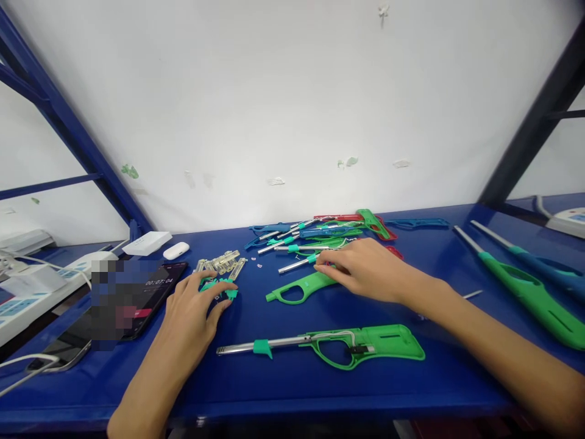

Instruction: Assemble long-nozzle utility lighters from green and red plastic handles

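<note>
My left hand (189, 302) is curved over a small pile of teal triggers (223, 286). One trigger sits between its thumb and index fingertip. My right hand (365, 268) reaches over a green lighter shell half (297, 289) with its fingers drawn together. Their tips are close to a metal lighter tube (295, 266) at the edge of the heap; what they hold, if anything, is hidden. Nearer to me lies an open green lighter half (393, 344) with a metal tube, white wire and black igniter inside. A teal trigger (262, 347) is around its tube.
Behind my right hand is a heap of blue, green and red lighter parts (320, 231). Clear plastic parts (223, 262) lie beyond my left hand. Two long lighters (525, 292) rest at right. A phone (155, 299), earbud case (176, 250) and power strip (77, 274) are at left.
</note>
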Demonstrator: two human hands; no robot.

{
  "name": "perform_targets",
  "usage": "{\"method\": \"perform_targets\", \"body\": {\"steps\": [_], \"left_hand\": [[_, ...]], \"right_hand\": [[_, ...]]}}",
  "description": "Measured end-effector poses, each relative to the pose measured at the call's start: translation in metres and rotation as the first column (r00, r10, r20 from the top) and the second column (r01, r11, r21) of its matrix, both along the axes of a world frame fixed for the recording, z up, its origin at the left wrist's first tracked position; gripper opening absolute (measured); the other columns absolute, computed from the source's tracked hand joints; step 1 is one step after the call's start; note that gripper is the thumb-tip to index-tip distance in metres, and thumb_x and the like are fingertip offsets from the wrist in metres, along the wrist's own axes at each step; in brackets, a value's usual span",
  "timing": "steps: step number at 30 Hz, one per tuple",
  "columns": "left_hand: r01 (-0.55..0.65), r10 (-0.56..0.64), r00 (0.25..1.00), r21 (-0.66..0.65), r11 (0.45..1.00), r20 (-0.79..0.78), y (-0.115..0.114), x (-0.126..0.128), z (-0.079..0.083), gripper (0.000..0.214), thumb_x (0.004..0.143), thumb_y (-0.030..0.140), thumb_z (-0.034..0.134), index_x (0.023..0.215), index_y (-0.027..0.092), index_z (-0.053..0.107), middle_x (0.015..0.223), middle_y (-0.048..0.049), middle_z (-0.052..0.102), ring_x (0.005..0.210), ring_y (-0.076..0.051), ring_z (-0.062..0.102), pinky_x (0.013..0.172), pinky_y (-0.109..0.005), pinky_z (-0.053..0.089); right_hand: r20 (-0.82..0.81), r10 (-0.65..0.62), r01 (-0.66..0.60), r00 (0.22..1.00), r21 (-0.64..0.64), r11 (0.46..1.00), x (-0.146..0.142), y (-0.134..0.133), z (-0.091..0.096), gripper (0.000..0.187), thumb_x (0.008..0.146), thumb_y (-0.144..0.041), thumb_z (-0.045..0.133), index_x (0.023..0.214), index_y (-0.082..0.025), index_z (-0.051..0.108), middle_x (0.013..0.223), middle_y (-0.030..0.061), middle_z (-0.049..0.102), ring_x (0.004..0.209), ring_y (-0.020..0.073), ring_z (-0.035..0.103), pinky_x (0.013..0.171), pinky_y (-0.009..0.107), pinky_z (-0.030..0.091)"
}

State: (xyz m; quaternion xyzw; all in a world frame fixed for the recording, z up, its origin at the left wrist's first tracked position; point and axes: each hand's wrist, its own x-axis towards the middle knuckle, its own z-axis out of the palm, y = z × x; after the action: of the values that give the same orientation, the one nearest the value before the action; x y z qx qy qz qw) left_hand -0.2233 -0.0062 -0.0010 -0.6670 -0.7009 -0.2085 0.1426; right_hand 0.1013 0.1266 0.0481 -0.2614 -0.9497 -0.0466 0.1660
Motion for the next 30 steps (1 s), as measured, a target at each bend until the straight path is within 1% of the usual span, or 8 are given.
{"method": "perform_targets", "body": {"steps": [5,9,15,18,20,22,27,30], "left_hand": [[0.111,-0.114,0.993,0.059,0.992,0.042,0.002,0.012,0.009,0.02,0.097,0.039,0.057,0.097,0.028,0.073,0.119,-0.0081,0.072,0.124,-0.036,0.06,0.106,-0.055,0.044],[0.118,-0.134,0.988,0.18,0.977,0.079,-0.008,0.03,0.019,0.02,0.098,0.044,0.061,0.107,0.029,0.07,0.111,-0.0044,0.075,0.11,-0.03,0.067,0.099,-0.046,0.048],[0.143,-0.259,0.916,0.351,0.925,0.307,-0.024,0.076,0.03,0.013,0.094,0.04,0.073,0.104,0.032,0.075,0.099,0.0037,0.076,0.09,-0.017,0.072,0.085,-0.027,0.053],[0.076,-0.239,0.834,0.325,0.942,0.497,-0.028,0.1,0.032,0.019,0.087,0.044,0.08,0.102,0.032,0.078,0.082,0.0051,0.076,0.071,-0.016,0.071,0.065,-0.024,0.054],[0.064,-0.225,0.743,0.268,0.961,0.631,-0.03,0.115,0.033,0.024,0.083,0.041,0.083,0.104,0.03,0.077,0.073,0.0061,0.075,0.062,-0.016,0.07,0.057,-0.022,0.055],[0.106,-0.255,0.658,0.248,0.963,0.708,-0.032,0.128,0.036,0.014,0.084,0.038,0.08,0.089,0.026,0.076,0.072,0.0043,0.075,0.059,-0.016,0.07,0.057,-0.022,0.057],[0.291,-0.316,0.479,0.191,0.937,0.819,-0.032,0.15,0.04,0.023,0.096,0.038,0.068,0.081,0.021,0.076,0.059,0.0018,0.07,0.051,-0.015,0.067,0.048,-0.021,0.054],[0.337,-0.372,0.466,0.228,0.913,0.803,-0.03,0.155,0.036,0.017,0.098,0.034,0.065,0.096,0.024,0.079,0.068,0.0015,0.073,0.058,-0.015,0.069,0.053,-0.021,0.056]], "right_hand": [[-0.02,0.008,-0.008,1.0,-0.002,1.0,0.0,0.0,-0.001,0.029,0.106,-0.033,0.049,0.101,-0.021,0.075,0.075,0.0043,0.078,0.062,0.0185,0.066,0.059,0.03,0.029],[-0.074,0.031,-0.033,0.997,-0.032,0.999,-0.001,-0.002,0.0,0.028,0.106,-0.031,0.05,0.098,-0.02,0.075,0.076,0.0041,0.078,0.063,0.0179,0.067,0.06,0.03,0.03],[-0.236,0.1,-0.138,0.967,-0.151,0.979,-0.004,-0.022,0.01,0.029,0.102,-0.042,0.064,0.127,-0.028,0.066,0.096,-0.0041,0.08,0.066,0.0113,0.067,0.065,0.025,0.045],[-0.31,0.133,-0.207,0.941,-0.219,0.953,-0.003,-0.053,0.014,0.054,0.091,-0.047,0.076,0.139,-0.036,0.054,0.116,-0.0078,0.076,0.076,0.0078,0.07,0.07,0.02,0.05],[-0.404,0.129,-0.263,0.906,-0.296,0.918,0.0,-0.076,0.01,0.05,0.088,-0.041,0.081,0.133,-0.04,0.057,0.124,-0.0107,0.073,0.088,0.0081,0.072,0.078,0.021,0.051],[-0.467,0.104,-0.249,0.878,-0.26,0.933,0.002,-0.094,0.003,0.043,0.087,-0.036,0.083,0.124,-0.039,0.062,0.122,-0.0118,0.074,0.103,0.0108,0.072,0.084,0.021,0.05],[-0.679,-0.004,-0.206,0.734,-0.228,0.952,0.008,-0.108,-0.013,0.018,0.096,-0.019,0.071,0.11,-0.03,0.071,0.095,-0.0091,0.08,0.075,0.0069,0.075,0.07,0.013,0.053],[-0.685,-0.246,-0.078,0.686,-0.405,0.911,0.013,-0.107,-0.011,0.006,0.091,-0.027,0.078,0.094,-0.031,0.078,0.073,-0.0096,0.078,0.056,0.0081,0.069,0.057,0.014,0.054]]}}
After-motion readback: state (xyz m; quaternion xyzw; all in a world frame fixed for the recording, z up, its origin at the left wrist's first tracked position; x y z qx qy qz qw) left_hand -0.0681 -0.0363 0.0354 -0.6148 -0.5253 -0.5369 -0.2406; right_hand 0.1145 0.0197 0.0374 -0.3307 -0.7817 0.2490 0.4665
